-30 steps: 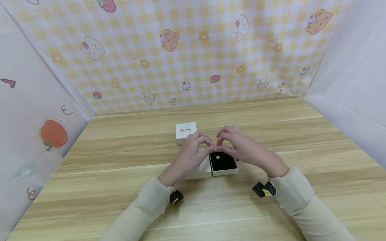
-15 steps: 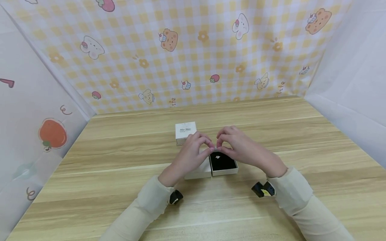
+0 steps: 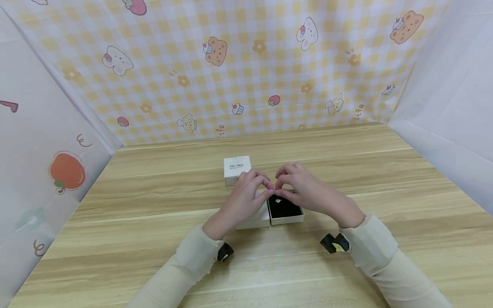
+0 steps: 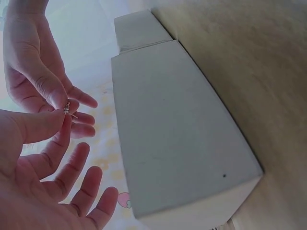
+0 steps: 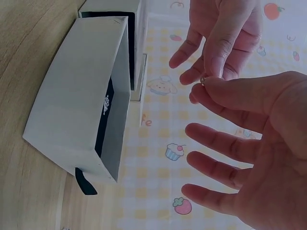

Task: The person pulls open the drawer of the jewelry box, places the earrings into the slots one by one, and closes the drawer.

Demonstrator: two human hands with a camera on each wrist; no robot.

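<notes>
My left hand [image 3: 243, 197] and right hand [image 3: 310, 191] meet fingertip to fingertip over a small white drawer box [image 3: 287, 220] with a black lining. Thumb and forefinger of each hand pinch a tiny silvery earring [image 4: 66, 108]; a thin pin sticks out from it in the left wrist view. The other fingers of both hands are spread loosely. The fingertips cover most of the earring. A second sparkling piece of jewellery [image 5: 106, 104] sits on the black lining inside the drawer. Directly left of the drawer lies its white box sleeve [image 3: 255, 221], partly behind my left hand.
A closed white box [image 3: 236, 166] with black script on top stands behind my left hand. From the drawer's end hangs a black ribbon tab [image 5: 85, 182]. The wooden table [image 3: 154, 184] runs back to a yellow checked cloth [image 3: 254, 77].
My right fingertips have moved slightly left and down, closing the small gap to the left fingertips around the earring. The boxes have stayed in place.
</notes>
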